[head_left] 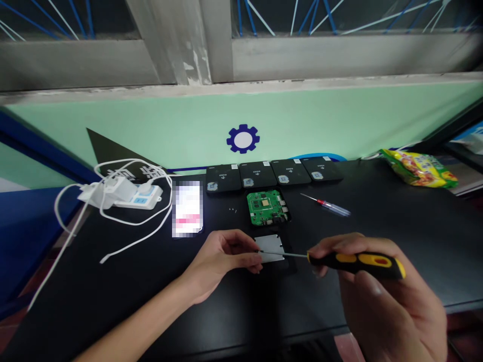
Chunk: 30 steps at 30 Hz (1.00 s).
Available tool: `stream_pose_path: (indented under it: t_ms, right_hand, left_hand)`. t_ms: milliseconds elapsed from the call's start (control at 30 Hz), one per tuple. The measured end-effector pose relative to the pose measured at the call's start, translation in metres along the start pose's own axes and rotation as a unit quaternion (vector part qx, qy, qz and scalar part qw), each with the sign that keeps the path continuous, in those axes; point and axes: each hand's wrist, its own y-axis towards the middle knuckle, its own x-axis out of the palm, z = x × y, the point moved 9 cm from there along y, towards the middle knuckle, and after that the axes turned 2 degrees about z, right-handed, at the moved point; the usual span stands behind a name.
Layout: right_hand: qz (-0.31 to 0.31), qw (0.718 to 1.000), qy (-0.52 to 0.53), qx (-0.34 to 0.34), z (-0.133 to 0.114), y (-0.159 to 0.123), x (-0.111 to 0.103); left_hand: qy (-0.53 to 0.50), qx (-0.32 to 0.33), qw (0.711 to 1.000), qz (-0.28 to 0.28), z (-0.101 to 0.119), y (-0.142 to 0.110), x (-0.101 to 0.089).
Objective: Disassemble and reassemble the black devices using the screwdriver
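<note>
My right hand (392,286) is wrapped round the black and yellow handle of a screwdriver (358,262), its shaft pointing left. The shaft's tip meets the pinched fingers of my left hand (230,251); anything small between them is hidden. Just behind and below the shaft lies a silver metal plate (272,244) with dark notches at its edges, partly covered by my left fingers. Beyond it, a green circuit board (260,211) sits in a black case, ports facing right and front. A few tiny screws (233,209) lie left of the board.
Several black boxes (256,175) stand in a row along the wall. A second screwdriver with a clear handle (335,208) lies right of the board. At left are a lit phone (187,208), a power strip (145,197) and white cables. A snack bag (418,168) lies far right.
</note>
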Motion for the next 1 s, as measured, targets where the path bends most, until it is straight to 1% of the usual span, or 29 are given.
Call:
stream_pose_path:
  t_ms: [167, 333, 467, 633, 733, 800, 867, 1000]
  right_hand:
    - [-0.015, 1.0, 0.008, -0.002, 0.002, 0.0, 0.0]
    - [-0.01, 1.0, -0.005, 0.028, 0.006, -0.001, 0.001]
    - [-0.021, 1.0, -0.001, 0.004, 0.002, -0.001, 0.002]
    - [-0.014, 0.999, -0.011, 0.034, 0.006, -0.003, 0.002]
    - [-0.034, 0.999, -0.003, 0.027, 0.007, -0.004, 0.005]
    - [-0.045, 0.999, 0.008, 0.022, 0.01, -0.004, 0.005]
    - [-0.044, 0.999, 0.021, 0.012, 0.009, -0.002, 0.001]
    - [-0.018, 0.998, 0.052, 0.004, -0.001, 0.012, -0.007]
  left_hand:
    - [-0.008, -0.002, 1.0, -0.005, 0.0, 0.0, 0.002]
    - [-0.007, -0.001, 1.0, -0.001, 0.001, -0.001, 0.003]
    - [0.003, 0.0, 1.0, -0.007, 0.0, -0.001, 0.003]
    - [0.017, 0.004, 1.0, -0.013, -0.001, 0.001, 0.003]
    - [0.017, 0.006, 0.999, -0.028, 0.0, -0.001, 0.007]
    - [0.005, 0.006, 0.999, -0.045, 0.001, -0.002, 0.011]
    - [-0.019, 0.003, 0.999, -0.051, 0.002, -0.002, 0.012]
    - [-0.104, -0.025, 0.994, -0.015, 0.001, 0.001, -0.001]
